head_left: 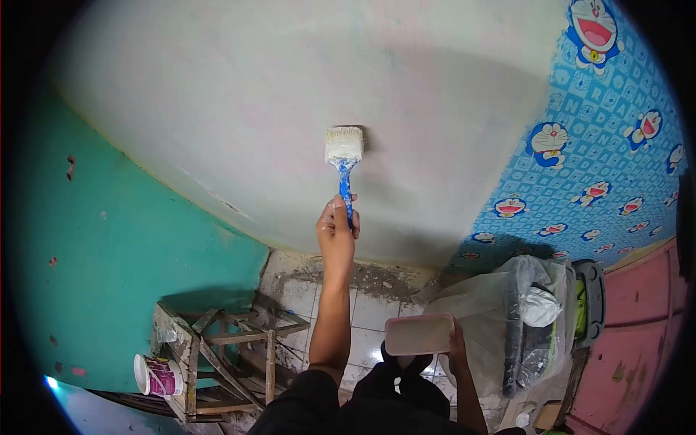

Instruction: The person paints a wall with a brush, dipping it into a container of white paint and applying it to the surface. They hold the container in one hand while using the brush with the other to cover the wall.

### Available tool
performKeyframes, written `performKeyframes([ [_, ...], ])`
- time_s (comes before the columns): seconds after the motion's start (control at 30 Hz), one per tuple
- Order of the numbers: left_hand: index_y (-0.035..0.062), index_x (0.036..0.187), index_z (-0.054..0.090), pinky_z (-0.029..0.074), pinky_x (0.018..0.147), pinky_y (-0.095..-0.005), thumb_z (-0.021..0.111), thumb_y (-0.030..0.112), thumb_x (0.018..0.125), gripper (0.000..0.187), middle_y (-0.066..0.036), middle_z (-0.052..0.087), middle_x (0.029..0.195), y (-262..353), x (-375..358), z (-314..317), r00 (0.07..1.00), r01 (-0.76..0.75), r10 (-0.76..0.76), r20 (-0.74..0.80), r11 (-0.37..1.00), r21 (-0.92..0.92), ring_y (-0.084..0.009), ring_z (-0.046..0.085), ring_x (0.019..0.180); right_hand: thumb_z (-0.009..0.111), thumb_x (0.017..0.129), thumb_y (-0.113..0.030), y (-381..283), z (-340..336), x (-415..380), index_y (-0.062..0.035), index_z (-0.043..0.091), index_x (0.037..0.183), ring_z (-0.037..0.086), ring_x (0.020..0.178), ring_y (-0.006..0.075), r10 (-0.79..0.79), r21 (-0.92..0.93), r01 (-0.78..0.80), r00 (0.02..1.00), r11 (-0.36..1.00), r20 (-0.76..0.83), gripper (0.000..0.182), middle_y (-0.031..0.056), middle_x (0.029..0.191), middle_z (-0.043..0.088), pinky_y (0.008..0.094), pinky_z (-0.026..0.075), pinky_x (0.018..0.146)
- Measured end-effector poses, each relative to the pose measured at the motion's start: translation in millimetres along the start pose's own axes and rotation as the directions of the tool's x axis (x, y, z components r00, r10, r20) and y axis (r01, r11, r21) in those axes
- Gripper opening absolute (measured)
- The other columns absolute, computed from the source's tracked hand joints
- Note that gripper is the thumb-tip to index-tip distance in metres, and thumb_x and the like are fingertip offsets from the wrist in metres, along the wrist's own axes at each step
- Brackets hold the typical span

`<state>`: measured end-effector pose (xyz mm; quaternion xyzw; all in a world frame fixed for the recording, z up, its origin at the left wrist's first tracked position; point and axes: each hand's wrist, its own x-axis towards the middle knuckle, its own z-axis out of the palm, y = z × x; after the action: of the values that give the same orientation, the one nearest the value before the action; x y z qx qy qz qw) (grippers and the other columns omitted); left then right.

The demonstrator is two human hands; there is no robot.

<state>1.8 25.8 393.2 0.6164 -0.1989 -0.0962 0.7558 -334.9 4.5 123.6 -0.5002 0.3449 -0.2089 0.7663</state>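
Observation:
My left hand (336,226) is closed round the blue, paint-spattered handle of a paintbrush (344,151). The wide brush is coated in white paint, and its bristles point up against or very near the pale wall (254,130); contact is hard to tell from this angle. Lower down, my right hand (458,349) grips the side of a shallow rectangular pink-rimmed container (420,334) with pale whitish contents. Most of the right hand's fingers are hidden by the container.
Blue cartoon wallpaper (551,174) covers the wall at right, beside a pink door (638,326). Plastic-covered belongings (536,319) stand below it. A wooden frame (217,348) with a paint bucket (158,376) leans by the green wall (130,232). Tiled floor (366,348) lies underfoot.

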Motion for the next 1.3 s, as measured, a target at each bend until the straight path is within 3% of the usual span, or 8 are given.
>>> performKeyframes([
  [0.17, 0.0042, 0.105, 0.063, 0.034, 0.052, -0.0220, 0.043, 0.036, 0.108, 0.038, 0.003, 0.048, 0.066, -120, 16, -3, 0.997, 0.005, -0.014, 0.074, 0.991, 0.131, -0.0050, 0.042, 0.058, 0.045, 0.100, -0.057, -33, -4, -16, -0.0181, 0.033, 0.152, 0.052, 0.128, 0.0258, 0.074, -0.036, -0.072, 0.996, 0.997, 0.040, 0.066, 0.0092, 0.144, 0.045, 0.0416, 0.058, 0.086],
  [0.37, 0.0029, 0.078, 0.050, 0.041, 0.058, -0.0353, 0.044, 0.032, 0.107, 0.042, -0.006, 0.048, 0.064, -258, -18, -26, 0.997, -0.058, 0.037, 0.060, 0.920, 0.388, -0.0172, 0.046, 0.059, 0.043, 0.100, -0.058, -53, 4, -21, -0.0182, 0.032, 0.152, 0.054, 0.125, 0.0266, 0.083, -0.029, -0.085, 0.996, 0.996, -0.041, 0.066, 0.0098, 0.143, 0.046, 0.0437, 0.060, 0.084],
  [0.53, 0.0002, 0.076, 0.058, 0.045, 0.061, -0.0415, 0.047, 0.033, 0.103, 0.045, -0.011, 0.057, 0.063, -320, -61, -54, 0.990, 0.107, -0.139, 0.011, 0.808, 0.579, -0.0274, 0.058, 0.061, 0.043, 0.099, -0.060, -60, 15, -17, -0.0185, 0.031, 0.152, 0.056, 0.123, 0.0278, 0.068, 0.060, -0.061, 0.990, 0.996, -0.122, 0.069, 0.0091, 0.143, 0.046, 0.0464, 0.060, 0.084],
  [0.67, -0.0021, 0.074, 0.067, 0.046, 0.054, -0.0384, 0.048, 0.033, 0.100, 0.047, -0.012, 0.061, 0.059, -315, -43, -52, 0.897, 0.403, -0.442, -0.016, 0.801, 0.443, -0.0244, 0.061, 0.054, 0.042, 0.099, -0.062, -71, 31, -13, -0.0192, 0.031, 0.152, 0.057, 0.123, 0.0286, 0.063, 0.130, -0.037, 0.978, 0.991, -0.201, 0.070, 0.0084, 0.141, 0.048, 0.0468, 0.060, 0.083],
  [0.83, -0.0044, 0.075, 0.067, 0.041, 0.044, -0.0328, 0.048, 0.032, 0.100, 0.048, -0.010, 0.062, 0.060, -215, 7, -20, 0.915, 0.350, -0.395, 0.085, 0.880, 0.320, -0.0156, 0.056, 0.047, 0.042, 0.102, -0.054, -72, 34, -8, -0.0161, 0.031, 0.152, 0.061, 0.116, 0.0269, 0.018, 0.196, 0.030, 0.971, 0.980, -0.239, 0.064, 0.0107, 0.139, 0.050, 0.0410, 0.062, 0.078],
  [0.9, -0.0047, 0.081, 0.067, 0.040, 0.044, -0.0302, 0.049, 0.029, 0.101, 0.043, -0.007, 0.062, 0.062, -123, 15, 1, 0.893, 0.415, -0.442, 0.082, 0.881, 0.228, -0.0127, 0.052, 0.046, 0.042, 0.102, -0.054, -78, 33, -4, -0.0154, 0.032, 0.151, 0.062, 0.114, 0.0265, 0.018, 0.181, 0.028, 0.968, 0.983, -0.250, 0.063, 0.0104, 0.138, 0.051, 0.0406, 0.062, 0.078],
  [1.13, -0.0034, 0.096, 0.068, 0.031, 0.043, -0.0232, 0.051, 0.025, 0.102, 0.034, -0.002, 0.058, 0.062, 76, 17, 37, 0.975, 0.213, -0.216, 0.055, 0.975, 0.064, -0.0066, 0.044, 0.046, 0.042, 0.101, -0.056, -90, -11, 25, -0.0146, 0.037, 0.147, 0.064, 0.112, 0.0268, 0.026, 0.140, -0.003, 0.986, 0.990, -0.163, 0.062, 0.0100, 0.133, 0.053, 0.0406, 0.062, 0.076],
  [1.3, -0.0018, 0.104, 0.068, 0.027, 0.045, -0.0206, 0.051, 0.029, 0.105, 0.035, 0.002, 0.052, 0.060, 149, 15, 53, 0.998, -0.048, 0.048, 0.029, 0.999, 0.002, -0.0031, 0.038, 0.048, 0.041, 0.100, -0.059, -130, -16, 30, -0.0180, 0.036, 0.148, 0.061, 0.116, 0.0263, -0.029, 0.077, 0.039, 0.992, 0.996, -0.121, 0.064, 0.0092, 0.138, 0.050, 0.0444, 0.061, 0.077],
])
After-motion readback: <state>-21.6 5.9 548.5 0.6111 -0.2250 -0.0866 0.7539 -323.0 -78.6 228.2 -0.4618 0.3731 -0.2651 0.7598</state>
